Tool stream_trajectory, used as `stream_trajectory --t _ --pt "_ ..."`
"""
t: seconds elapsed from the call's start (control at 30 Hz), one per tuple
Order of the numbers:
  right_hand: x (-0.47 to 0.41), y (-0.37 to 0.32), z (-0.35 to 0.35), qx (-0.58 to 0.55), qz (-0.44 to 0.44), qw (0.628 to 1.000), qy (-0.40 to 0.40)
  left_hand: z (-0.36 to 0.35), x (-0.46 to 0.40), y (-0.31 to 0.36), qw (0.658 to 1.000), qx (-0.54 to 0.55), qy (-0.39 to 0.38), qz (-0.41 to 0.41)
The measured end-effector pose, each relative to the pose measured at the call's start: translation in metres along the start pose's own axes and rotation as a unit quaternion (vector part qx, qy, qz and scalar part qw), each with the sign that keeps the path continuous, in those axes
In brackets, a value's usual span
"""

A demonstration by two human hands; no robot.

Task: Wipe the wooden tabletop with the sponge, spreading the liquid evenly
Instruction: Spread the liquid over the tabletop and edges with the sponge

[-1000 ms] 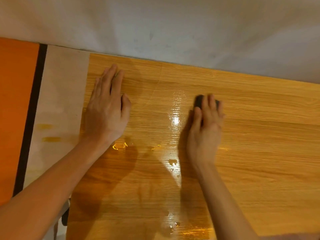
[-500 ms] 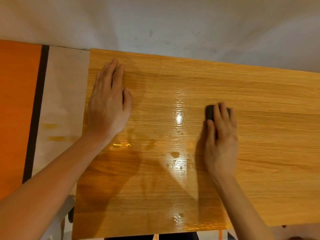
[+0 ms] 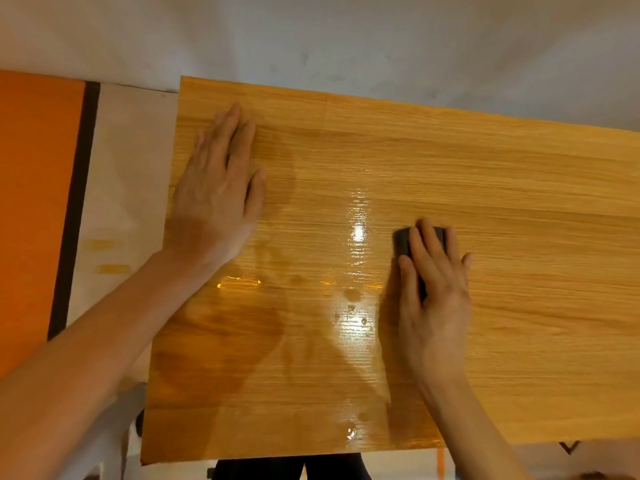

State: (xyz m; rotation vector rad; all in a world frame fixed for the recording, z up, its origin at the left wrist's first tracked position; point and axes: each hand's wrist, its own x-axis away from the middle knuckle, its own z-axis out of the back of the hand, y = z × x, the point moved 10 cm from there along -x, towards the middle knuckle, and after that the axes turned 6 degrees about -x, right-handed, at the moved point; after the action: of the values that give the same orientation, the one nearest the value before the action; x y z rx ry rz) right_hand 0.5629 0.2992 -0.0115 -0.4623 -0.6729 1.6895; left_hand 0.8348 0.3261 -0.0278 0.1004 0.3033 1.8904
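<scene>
A wooden tabletop [image 3: 519,220] fills most of the view, a glossy wet sheen of liquid [image 3: 358,233] across its middle and droplets toward six o'clock. At nine o'clock, the left hand [image 3: 216,199] lies flat, fingers straight, holding nothing. Just right of centre, toward three o'clock, the right hand [image 3: 434,292] presses and grips a dark sponge [image 3: 403,242] on the wet wood.

Single head view only. Camera is looking steeply down, nearly overhead, at the wooden surface [image 3: 450,161] from close range. It is facing toward the white wall [image 3: 346,36] at frame top. Near edge of surface is running along frame bottom. Both forearms are entering from below, so the wearer is standing at that edge.
</scene>
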Motion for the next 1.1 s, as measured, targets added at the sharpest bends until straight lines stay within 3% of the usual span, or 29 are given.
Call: stream_trajectory --t 0.07,0.2,0.3,0.47,0.57,0.73,0.83,0.97,1.03,1.1 --pt "0.002 -0.024 -0.022 -0.003 0.002 1.0 0.004 0.005 0.023 0.009 1.0 0.009 0.002 -0.017" --pt "0.017 -0.103 -0.088 0.019 0.15 0.985 -0.083 0.003 0.087 0.018 0.999 0.002 -0.041 0.006" --pt "0.02 -0.088 -0.076 0.024 0.195 0.972 -0.13 0.003 0.121 0.019 0.998 0.026 -0.048 0.028" --pt "0.013 0.019 0.017 -0.016 0.056 0.997 -0.046 -0.001 0.133 0.016 0.997 0.023 -0.051 0.054" --pt "0.018 0.006 0.007 -0.018 0.018 1.0 -0.017 0.0 0.13 0.015 0.997 0.016 -0.042 0.058" --pt "0.053 -0.097 -0.085 0.0 0.19 0.967 -0.167 0.0 0.131 0.014 0.996 0.011 -0.043 0.076" --pt "0.05 -0.076 -0.067 -0.003 0.243 0.945 -0.217 0.002 0.13 0.014 0.996 0.012 -0.037 0.074" --pt "0.034 0.011 0.012 -0.043 0.118 0.986 -0.107 0.003 0.131 0.015 0.997 0.019 -0.019 0.067" --pt "0.039 0.013 0.014 -0.046 0.065 0.995 -0.063 0.003 0.131 0.015 0.997 0.022 -0.015 0.069" --pt "0.047 -0.022 -0.015 -0.03 0.089 0.992 -0.079 0.004 0.131 0.015 0.997 0.025 -0.013 0.07"
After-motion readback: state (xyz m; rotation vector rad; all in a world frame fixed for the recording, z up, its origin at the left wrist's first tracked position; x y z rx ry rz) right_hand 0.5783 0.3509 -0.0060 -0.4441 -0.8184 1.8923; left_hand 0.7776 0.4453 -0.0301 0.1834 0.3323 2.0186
